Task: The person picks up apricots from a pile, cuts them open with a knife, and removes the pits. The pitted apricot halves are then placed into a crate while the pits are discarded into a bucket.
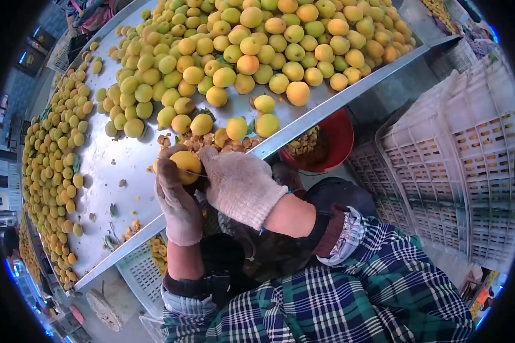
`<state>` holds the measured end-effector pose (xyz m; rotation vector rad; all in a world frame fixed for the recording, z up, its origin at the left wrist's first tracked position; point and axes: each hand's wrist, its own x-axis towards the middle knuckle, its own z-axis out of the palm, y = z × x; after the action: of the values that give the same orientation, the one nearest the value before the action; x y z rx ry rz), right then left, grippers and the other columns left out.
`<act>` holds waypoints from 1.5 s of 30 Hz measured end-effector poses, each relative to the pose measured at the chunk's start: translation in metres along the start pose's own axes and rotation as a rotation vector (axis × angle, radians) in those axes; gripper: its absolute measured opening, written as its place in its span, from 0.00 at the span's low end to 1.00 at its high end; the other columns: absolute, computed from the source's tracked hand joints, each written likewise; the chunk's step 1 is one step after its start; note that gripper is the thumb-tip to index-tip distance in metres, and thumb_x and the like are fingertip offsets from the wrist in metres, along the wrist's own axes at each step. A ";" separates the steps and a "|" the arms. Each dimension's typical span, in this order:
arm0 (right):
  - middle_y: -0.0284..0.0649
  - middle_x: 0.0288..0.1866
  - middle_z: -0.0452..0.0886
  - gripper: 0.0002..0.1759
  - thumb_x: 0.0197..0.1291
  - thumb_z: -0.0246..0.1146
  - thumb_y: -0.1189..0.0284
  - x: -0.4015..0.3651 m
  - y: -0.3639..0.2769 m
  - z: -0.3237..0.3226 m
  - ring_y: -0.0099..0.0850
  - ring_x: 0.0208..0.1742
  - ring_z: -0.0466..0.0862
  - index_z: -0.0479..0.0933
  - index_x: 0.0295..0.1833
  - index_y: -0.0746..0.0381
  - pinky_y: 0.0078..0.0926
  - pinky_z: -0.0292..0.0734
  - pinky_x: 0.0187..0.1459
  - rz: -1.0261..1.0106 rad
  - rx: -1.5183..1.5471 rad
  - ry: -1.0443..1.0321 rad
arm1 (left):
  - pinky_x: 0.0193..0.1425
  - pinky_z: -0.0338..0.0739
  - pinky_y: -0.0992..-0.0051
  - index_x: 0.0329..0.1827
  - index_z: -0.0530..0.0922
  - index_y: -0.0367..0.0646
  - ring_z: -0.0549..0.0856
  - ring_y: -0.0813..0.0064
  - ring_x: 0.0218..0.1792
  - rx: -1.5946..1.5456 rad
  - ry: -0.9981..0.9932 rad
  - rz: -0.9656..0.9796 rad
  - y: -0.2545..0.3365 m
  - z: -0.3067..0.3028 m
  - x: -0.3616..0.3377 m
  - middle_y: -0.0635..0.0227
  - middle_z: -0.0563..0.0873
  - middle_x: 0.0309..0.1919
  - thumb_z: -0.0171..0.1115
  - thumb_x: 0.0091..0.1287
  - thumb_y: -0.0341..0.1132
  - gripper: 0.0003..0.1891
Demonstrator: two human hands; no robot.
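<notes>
My left hand, in a stained whitish glove, is closed around a yellow apricot just over the near edge of the metal table. Right beside it, my gloved right hand is closed with its fingertips near the fruit. A thin pale line runs from the apricot toward the right hand; whatever those fingers grip is too small to make out. Behind both hands lie brown pits and scraps. A few loose apricots rest close by on the metal.
A large heap of apricots covers the far part of the table, and another pile lines the left side. Below the edge stands a red bucket holding yellow pieces. White plastic crates are stacked at right; a pale basket sits underneath at left.
</notes>
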<state>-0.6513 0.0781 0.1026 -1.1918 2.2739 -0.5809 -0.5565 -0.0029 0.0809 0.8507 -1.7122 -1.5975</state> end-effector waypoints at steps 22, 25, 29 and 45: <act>0.43 0.38 0.87 0.15 0.63 0.57 0.66 -0.002 0.013 0.007 0.42 0.40 0.89 0.77 0.53 0.57 0.43 0.82 0.33 0.031 -0.085 0.093 | 0.47 0.75 0.81 0.56 0.75 0.36 0.78 0.83 0.40 -0.031 -0.262 -0.076 -0.003 -0.003 -0.002 0.71 0.81 0.40 0.67 0.68 0.50 0.26; 0.44 0.39 0.87 0.15 0.63 0.57 0.66 -0.001 0.015 0.008 0.42 0.42 0.88 0.79 0.52 0.58 0.43 0.83 0.36 0.028 -0.062 0.104 | 0.48 0.76 0.79 0.57 0.74 0.35 0.79 0.82 0.40 -0.094 -0.272 -0.076 -0.006 -0.002 -0.003 0.72 0.81 0.40 0.70 0.65 0.47 0.27; 0.48 0.41 0.87 0.14 0.61 0.58 0.65 0.002 0.018 0.009 0.44 0.45 0.87 0.81 0.47 0.61 0.44 0.83 0.43 -0.079 0.161 0.060 | 0.46 0.76 0.79 0.56 0.74 0.34 0.78 0.82 0.39 -0.004 -0.308 -0.020 -0.001 -0.008 -0.002 0.71 0.80 0.39 0.67 0.67 0.48 0.26; 0.56 0.31 0.83 0.11 0.47 0.59 0.72 0.013 0.034 -0.015 0.50 0.39 0.85 0.82 0.30 0.68 0.42 0.80 0.42 -0.374 0.073 -0.328 | 0.46 0.74 0.80 0.54 0.77 0.36 0.78 0.80 0.40 0.135 -0.203 0.093 -0.009 0.000 -0.015 0.69 0.80 0.40 0.60 0.70 0.55 0.27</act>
<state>-0.6883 0.0869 0.0914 -1.5617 1.7563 -0.5494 -0.5478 0.0085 0.0720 0.6798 -1.9905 -1.5641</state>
